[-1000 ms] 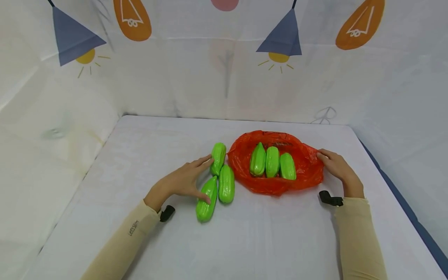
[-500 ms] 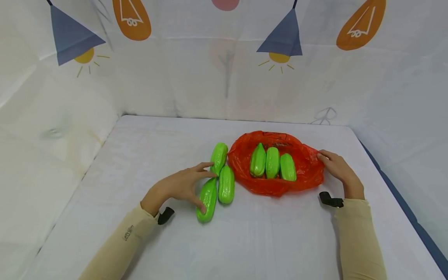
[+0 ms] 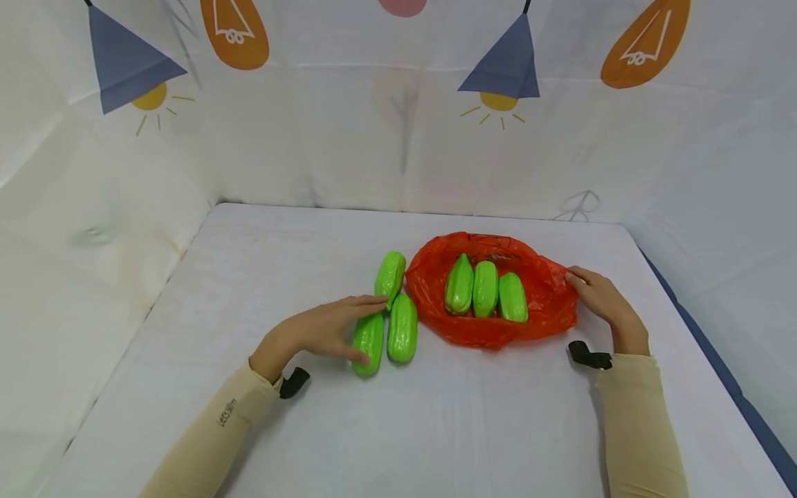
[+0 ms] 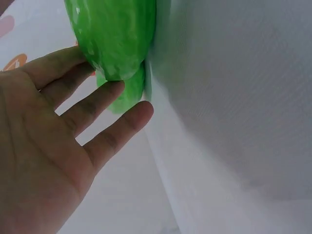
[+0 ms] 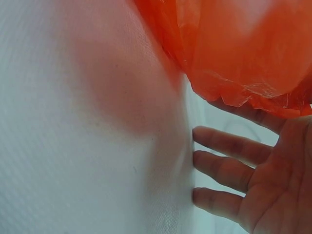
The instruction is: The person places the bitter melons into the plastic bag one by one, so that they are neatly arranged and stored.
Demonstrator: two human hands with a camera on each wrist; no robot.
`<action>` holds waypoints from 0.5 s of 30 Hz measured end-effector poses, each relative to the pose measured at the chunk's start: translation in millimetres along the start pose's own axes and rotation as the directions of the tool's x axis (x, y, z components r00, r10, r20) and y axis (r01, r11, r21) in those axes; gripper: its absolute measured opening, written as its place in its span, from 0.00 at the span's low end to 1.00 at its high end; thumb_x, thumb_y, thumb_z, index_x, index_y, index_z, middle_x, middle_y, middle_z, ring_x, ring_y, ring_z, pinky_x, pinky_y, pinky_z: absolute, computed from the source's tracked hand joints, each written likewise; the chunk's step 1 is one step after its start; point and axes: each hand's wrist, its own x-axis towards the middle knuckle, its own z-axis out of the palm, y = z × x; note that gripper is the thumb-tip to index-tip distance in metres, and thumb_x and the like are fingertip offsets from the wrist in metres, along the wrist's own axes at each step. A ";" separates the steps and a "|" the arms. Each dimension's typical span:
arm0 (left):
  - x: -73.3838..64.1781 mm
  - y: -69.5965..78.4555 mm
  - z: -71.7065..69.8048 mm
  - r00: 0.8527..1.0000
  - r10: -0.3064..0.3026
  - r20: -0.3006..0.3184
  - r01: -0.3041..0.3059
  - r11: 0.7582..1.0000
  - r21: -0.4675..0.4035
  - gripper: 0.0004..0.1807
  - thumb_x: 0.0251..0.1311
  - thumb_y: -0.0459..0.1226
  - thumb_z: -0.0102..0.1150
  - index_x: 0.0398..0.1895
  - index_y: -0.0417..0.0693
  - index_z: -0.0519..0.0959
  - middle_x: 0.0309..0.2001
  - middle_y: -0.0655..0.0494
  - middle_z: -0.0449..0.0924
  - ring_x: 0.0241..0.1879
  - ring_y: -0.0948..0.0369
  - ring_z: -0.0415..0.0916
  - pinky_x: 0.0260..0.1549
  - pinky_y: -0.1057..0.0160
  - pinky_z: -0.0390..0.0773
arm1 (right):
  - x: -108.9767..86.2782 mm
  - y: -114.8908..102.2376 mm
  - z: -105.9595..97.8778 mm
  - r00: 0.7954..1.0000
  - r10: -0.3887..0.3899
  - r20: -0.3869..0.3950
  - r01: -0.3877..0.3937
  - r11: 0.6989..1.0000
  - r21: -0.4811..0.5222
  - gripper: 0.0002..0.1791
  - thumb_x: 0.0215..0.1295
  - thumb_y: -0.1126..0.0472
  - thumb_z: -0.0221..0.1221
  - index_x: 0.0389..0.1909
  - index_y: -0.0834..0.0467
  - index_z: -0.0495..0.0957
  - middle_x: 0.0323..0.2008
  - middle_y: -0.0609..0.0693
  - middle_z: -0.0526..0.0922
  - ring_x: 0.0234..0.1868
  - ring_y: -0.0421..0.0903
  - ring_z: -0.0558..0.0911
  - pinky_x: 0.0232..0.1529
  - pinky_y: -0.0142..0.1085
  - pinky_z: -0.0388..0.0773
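My left hand (image 3: 324,328) lies over a glossy bright green gourd (image 3: 369,342) left of the bag. Its long fingers are straight and cover the gourd's far end, while the thumb is against the near part. In the left wrist view, spread fingertips touch the end of a gourd (image 4: 114,34). Two more gourds lie close by, a far one (image 3: 390,273) and a near one (image 3: 402,328). My right hand (image 3: 600,297) pinches the right rim of an open red plastic bag (image 3: 429,304); its other fingers are spread at the tabletop in the right wrist view.
Inside the bag, three green gourds (image 3: 485,289) sit side by side. Everything stands on a white-covered table (image 3: 498,415). A white curtain (image 3: 349,138) printed with lamps hangs behind its back edge.
The gourd under my left hand has shifted slightly away from me. My left fingers, spread apart earlier, now lie closer together. The right hand and bag have stayed in place.
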 end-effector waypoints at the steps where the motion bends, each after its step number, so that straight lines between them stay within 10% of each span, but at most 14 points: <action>1: 0.1 0.4 0.7 1.000 -0.008 0.006 0.008 1.000 0.000 0.56 0.46 0.56 0.74 0.76 0.48 0.56 0.77 0.56 0.51 0.76 0.52 0.51 0.71 0.47 0.60 | 0.2 0.3 -0.1 1.000 -0.005 -0.001 0.005 1.000 0.000 0.40 0.77 0.40 0.31 0.73 0.69 0.53 0.70 0.74 0.56 0.69 0.73 0.54 0.64 0.70 0.56; 15: 3.6 -4.3 7.3 0.997 -0.058 -0.047 0.059 0.998 0.021 0.73 0.31 0.58 0.81 0.79 0.45 0.46 0.79 0.52 0.39 0.72 0.49 0.58 0.67 0.50 0.67 | 0.8 1.3 1.4 1.000 -0.007 0.002 0.007 1.000 0.022 0.39 0.77 0.41 0.31 0.73 0.68 0.53 0.70 0.73 0.56 0.69 0.72 0.56 0.63 0.70 0.58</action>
